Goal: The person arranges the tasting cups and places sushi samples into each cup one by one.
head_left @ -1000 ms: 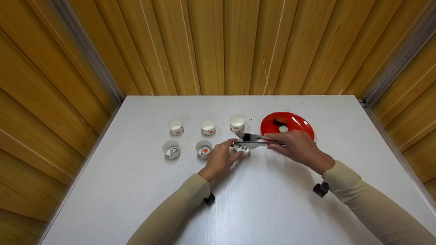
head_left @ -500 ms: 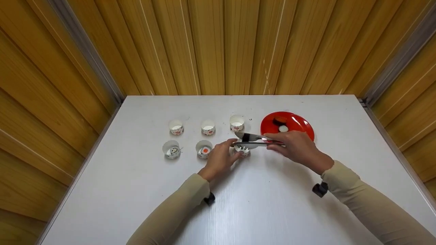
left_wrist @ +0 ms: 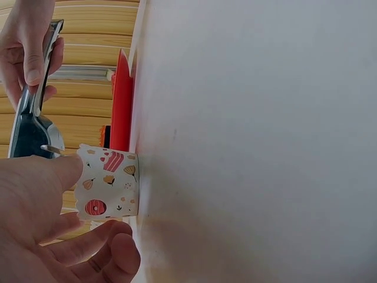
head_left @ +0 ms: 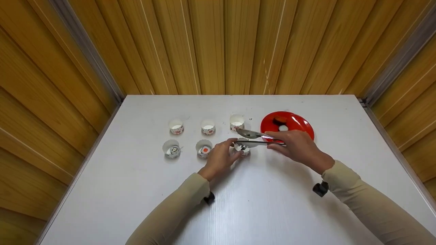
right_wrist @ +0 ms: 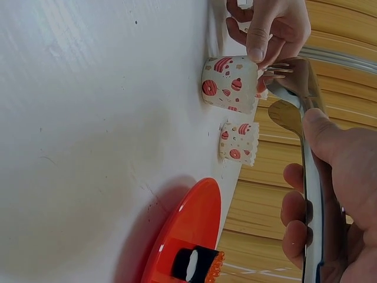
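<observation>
My left hand holds a white patterned paper baking cup by its rim, the thumb on the near side. In my right hand is a pair of metal tongs, one arm ending in fork tines, the other in a spoon-like blade. The tongs' tips are spread apart above that cup's mouth, with nothing between them. Something dark shows inside the cup, partly hidden behind the tines. On the red plate beside the right hand lie a dark sushi piece with an orange top and a small white round piece.
Left of the held cup, a front-row cup contains a white piece with an orange centre. Another cup further left has a small roll in it. Behind stand three more cups: left, middle, and right. A wood-panelled wall borders the table.
The black piece seen between the tongs' tips is gone from there, and dark shows in the cup. The tongs have spread wider, while the left hand stays in place.
</observation>
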Action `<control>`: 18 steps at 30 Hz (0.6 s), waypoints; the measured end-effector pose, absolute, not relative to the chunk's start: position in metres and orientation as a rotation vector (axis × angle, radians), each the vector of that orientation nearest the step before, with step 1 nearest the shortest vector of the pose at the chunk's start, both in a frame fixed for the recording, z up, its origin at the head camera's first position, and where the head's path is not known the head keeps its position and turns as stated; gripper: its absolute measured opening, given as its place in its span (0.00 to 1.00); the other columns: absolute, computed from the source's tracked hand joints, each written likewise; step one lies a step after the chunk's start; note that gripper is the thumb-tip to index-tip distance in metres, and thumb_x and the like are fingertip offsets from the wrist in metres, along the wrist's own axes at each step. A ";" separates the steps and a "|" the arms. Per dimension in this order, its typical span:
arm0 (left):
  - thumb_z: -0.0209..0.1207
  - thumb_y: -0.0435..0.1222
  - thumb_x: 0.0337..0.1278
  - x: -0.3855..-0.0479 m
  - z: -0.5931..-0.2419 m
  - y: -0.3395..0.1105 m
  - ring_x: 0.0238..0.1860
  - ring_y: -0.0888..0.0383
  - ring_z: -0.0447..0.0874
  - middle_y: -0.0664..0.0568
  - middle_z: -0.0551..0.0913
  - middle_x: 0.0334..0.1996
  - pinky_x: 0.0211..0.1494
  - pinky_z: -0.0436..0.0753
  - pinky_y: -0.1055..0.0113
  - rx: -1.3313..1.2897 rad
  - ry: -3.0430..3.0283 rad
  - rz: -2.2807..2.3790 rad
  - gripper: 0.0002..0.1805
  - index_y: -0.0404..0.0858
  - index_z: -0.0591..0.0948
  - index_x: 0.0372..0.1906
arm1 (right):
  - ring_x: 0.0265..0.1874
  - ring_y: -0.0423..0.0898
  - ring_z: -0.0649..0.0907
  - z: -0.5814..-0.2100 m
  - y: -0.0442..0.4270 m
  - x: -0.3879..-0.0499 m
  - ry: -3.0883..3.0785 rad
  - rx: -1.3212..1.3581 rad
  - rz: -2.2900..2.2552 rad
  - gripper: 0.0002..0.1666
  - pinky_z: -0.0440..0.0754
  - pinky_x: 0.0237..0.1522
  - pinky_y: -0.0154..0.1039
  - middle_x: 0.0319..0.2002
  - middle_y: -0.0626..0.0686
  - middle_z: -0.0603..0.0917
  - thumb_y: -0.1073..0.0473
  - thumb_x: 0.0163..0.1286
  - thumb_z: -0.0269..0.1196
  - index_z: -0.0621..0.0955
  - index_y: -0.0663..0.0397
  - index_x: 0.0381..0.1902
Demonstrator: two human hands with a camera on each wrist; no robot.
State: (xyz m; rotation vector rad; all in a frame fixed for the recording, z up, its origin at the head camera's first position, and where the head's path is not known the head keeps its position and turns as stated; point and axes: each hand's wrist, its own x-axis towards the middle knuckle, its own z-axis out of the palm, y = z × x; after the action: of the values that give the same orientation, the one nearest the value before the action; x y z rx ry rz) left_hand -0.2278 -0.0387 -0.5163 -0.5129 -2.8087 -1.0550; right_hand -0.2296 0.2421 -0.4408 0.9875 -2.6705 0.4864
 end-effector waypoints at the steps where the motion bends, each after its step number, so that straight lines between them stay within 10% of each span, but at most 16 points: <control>1: 0.67 0.48 0.66 -0.228 -0.516 -0.039 0.48 0.51 0.86 0.47 0.88 0.49 0.49 0.82 0.54 -0.515 -2.805 -1.054 0.27 0.41 0.79 0.65 | 0.29 0.41 0.84 -0.441 0.242 -0.230 -2.674 0.985 0.486 0.31 0.83 0.33 0.39 0.36 0.47 0.91 0.49 0.61 0.77 0.84 0.44 0.63; 18: 0.66 0.48 0.67 -0.229 -0.507 -0.037 0.50 0.49 0.86 0.45 0.88 0.50 0.52 0.82 0.54 -0.504 -2.892 -1.008 0.29 0.39 0.78 0.66 | 0.26 0.40 0.82 -0.437 0.250 -0.234 -2.692 0.942 0.490 0.31 0.83 0.32 0.42 0.34 0.46 0.90 0.51 0.60 0.79 0.85 0.43 0.62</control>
State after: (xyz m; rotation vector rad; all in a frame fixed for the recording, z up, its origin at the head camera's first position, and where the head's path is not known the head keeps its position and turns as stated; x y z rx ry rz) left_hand -0.2295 -0.0374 -0.5071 -0.5040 -2.8922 -1.0083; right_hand -0.2338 0.2503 -0.4368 0.9422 -2.6923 0.4904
